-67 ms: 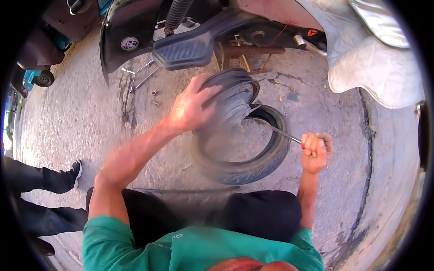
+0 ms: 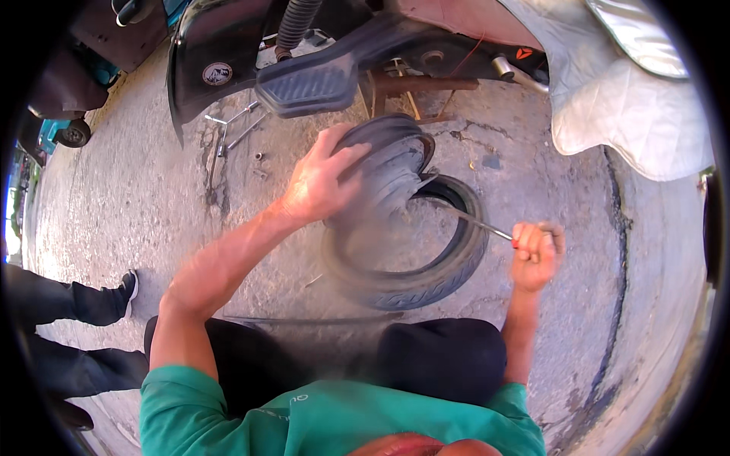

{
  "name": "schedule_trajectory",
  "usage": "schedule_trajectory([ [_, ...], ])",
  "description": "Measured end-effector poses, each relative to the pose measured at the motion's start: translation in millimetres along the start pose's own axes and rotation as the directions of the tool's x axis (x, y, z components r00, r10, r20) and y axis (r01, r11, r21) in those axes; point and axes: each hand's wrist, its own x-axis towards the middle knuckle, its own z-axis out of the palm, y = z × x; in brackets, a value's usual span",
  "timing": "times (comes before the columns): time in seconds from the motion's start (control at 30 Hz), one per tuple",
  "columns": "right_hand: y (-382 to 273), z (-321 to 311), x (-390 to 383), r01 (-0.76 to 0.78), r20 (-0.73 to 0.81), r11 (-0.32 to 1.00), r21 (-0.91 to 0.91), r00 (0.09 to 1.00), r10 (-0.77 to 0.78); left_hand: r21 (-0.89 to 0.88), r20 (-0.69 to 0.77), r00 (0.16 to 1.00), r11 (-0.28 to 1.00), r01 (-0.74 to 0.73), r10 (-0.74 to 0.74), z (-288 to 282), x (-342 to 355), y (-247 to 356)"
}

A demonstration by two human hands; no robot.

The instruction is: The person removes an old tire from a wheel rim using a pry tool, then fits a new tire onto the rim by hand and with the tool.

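A black tyre (image 2: pixel 414 295) lies on the ground before me, its tread showing along the near side. The dark wheel rim (image 2: pixel 388 137) sits tilted at its far left part. On the rim rests my left hand (image 2: pixel 325 181), fingers spread over its edge. My right hand (image 2: pixel 537 247) is a fist around the grip of a slim metal tyre lever (image 2: pixel 487 226), with a bit of red beside the fingers. The lever's far end reaches across the tyre to the rim. A blurred patch in the picture obscures where the rim's lower part meets the tyre.
Beyond the wheel stands a vehicle with a black ribbed footboard (image 2: pixel 308 87) and a rusty stand (image 2: pixel 414 85). A cross-shaped wrench (image 2: pixel 236 121) and a small socket (image 2: pixel 259 156) lie at the left. A quilted silver cover (image 2: pixel 631 129) hangs at the right. Another person's legs (image 2: pixel 76 304) extend in at the left.
My right hand has shifted slightly to the right, and the lever with it. My left hand stays in nearly the same place on the rim.
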Motion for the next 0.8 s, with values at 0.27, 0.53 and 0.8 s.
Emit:
schedule_trajectory([
  [0.27,-56.5,-66.6,30.1,-0.011,-0.108,0.990,0.138,0.994,0.026,0.030,-0.015,0.998,0.998,0.060,-0.060,-1.5,-12.4,-3.6],
  [0.53,-77.4,-105.9,40.5,-0.286,-0.393,0.826,-0.485,0.915,0.086,0.039,-0.009,0.995,0.995,0.097,-0.096,-9.7,-19.0,-5.4],
  [0.8,28.8,1.5,18.1,-0.820,-0.360,0.208,-0.533,0.443,0.821,0.107,0.148,0.927,0.938,0.331,-0.344,-29.4,-0.8,25.6],
])
